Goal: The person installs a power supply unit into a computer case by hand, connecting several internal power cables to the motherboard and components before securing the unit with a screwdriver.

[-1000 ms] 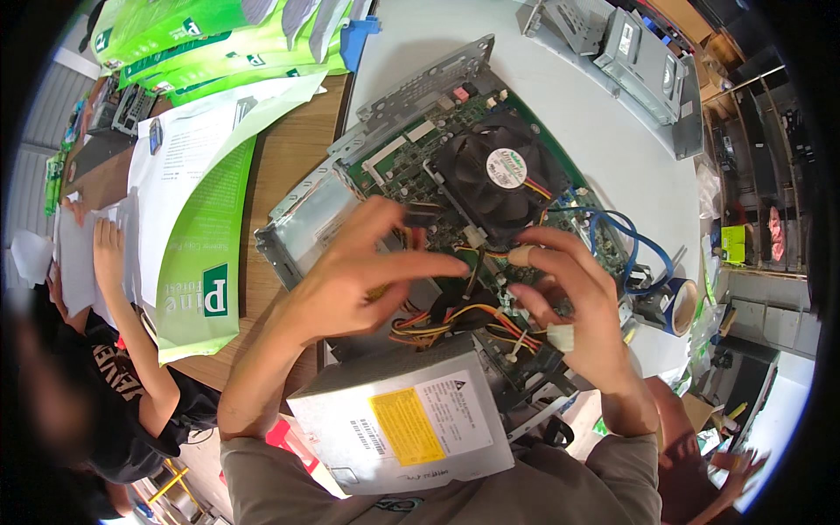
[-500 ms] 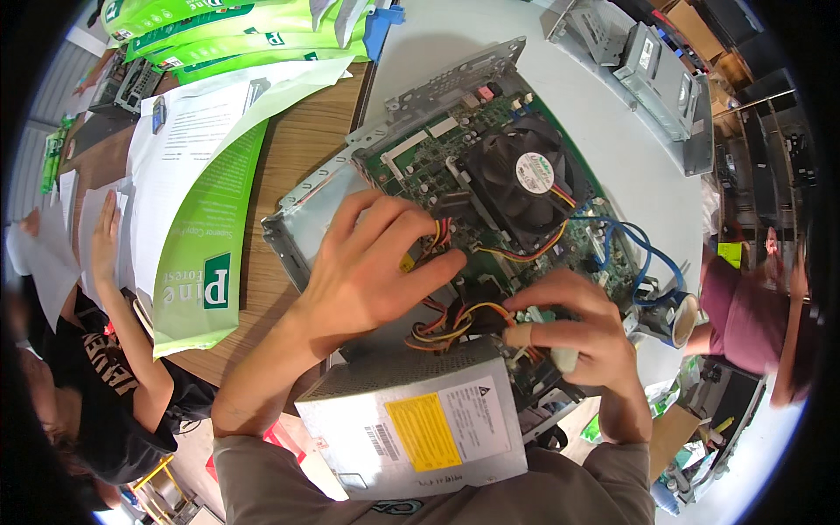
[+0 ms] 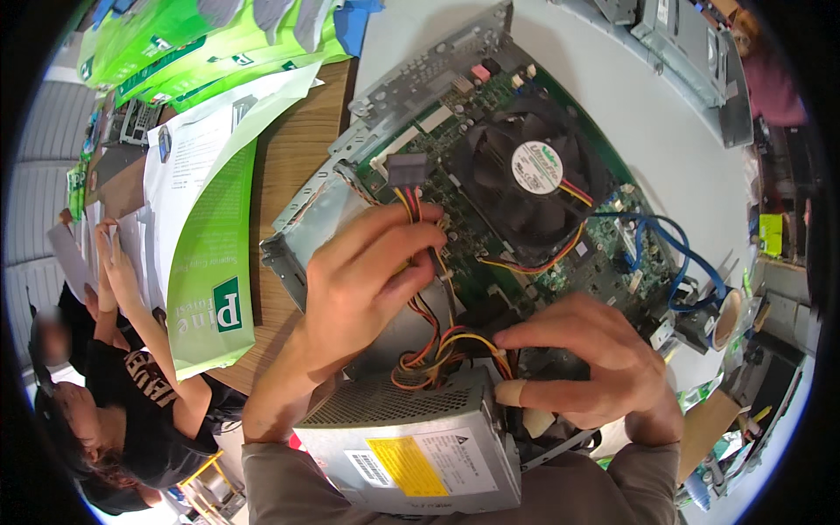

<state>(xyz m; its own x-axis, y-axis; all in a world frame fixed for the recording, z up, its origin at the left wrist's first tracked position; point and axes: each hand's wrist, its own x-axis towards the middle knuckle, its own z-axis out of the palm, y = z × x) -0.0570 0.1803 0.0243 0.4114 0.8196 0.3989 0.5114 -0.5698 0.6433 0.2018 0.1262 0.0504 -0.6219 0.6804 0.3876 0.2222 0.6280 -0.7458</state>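
Grey metal power supply box [image 3: 420, 442] with a yellow label sits nearest, at the lower edge of the open computer case. Bundle of yellow, red, orange and black wires [image 3: 437, 350] rises from its top edge. Right hand [image 3: 586, 367], just right of the power supply, curls over that bundle; thumb and fingertips pinch the wires where they leave the box, one fingertip wrapped in pale tape. Left hand [image 3: 367, 280], just above the power supply, closes around a strand of the same wires, fingers bent over it, and the strand runs up to a dark flat connector [image 3: 407, 166] held clear of the board. Green motherboard [image 3: 560, 245] lies beyond the power supply, with a black round cooling fan [image 3: 529, 175] on it. Blue cables [image 3: 674, 254] loop right of the fan. Silver metal case frame [image 3: 350, 188] rests on the wooden worktop [image 3: 284, 166]. Green-and-white paper bags [image 3: 210, 262] lie far left of the power supply, beside another person's arm [image 3: 140, 306].
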